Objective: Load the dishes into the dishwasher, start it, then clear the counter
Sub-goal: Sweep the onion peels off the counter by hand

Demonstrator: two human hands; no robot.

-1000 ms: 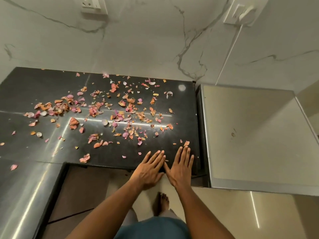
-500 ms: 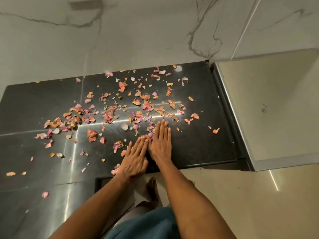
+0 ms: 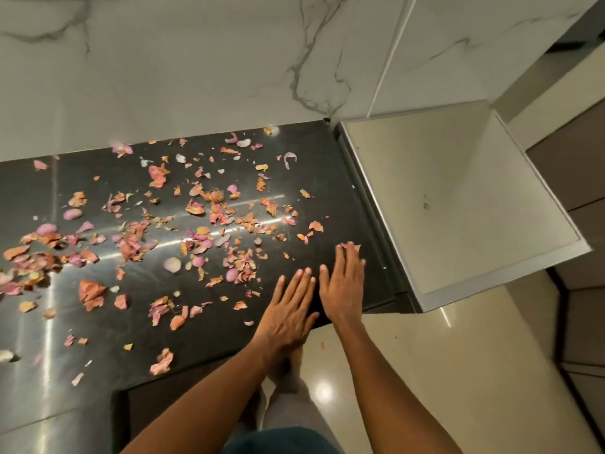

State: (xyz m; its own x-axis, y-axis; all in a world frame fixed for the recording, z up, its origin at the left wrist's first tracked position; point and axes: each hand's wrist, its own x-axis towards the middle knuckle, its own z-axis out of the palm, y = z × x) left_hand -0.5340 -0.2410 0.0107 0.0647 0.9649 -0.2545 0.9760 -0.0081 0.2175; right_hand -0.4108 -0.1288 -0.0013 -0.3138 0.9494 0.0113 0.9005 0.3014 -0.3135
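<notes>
both hands lie flat on the dark surface [image 3: 343,191] at its near edge, fingers straight and together, gripping nothing. the left hand [image 3: 288,309] sits a little nearer the person, its fingers angled up and to the right. the right hand [image 3: 343,283] is just beside it, fingertips reaching further out, where a peel or two sits against them.

the task's thing here is the scatter of pink and orange onion peels [image 3: 209,221]. almost all of it lies to the left of the hands and beyond them, so the left hand is the nearer one to the bulk. the scatter has no one heading. its long axis runs left to right across the surface, thickest far left, thinning toward the marble wall [image 3: 196,67] beyond.

to the right of the right hand, well clear of peels, stands a pale appliance top [image 3: 458,198], butted against the surface's end.

judging by this, the sweep to come must gather from left and far back toward the near edge by the hands.
</notes>
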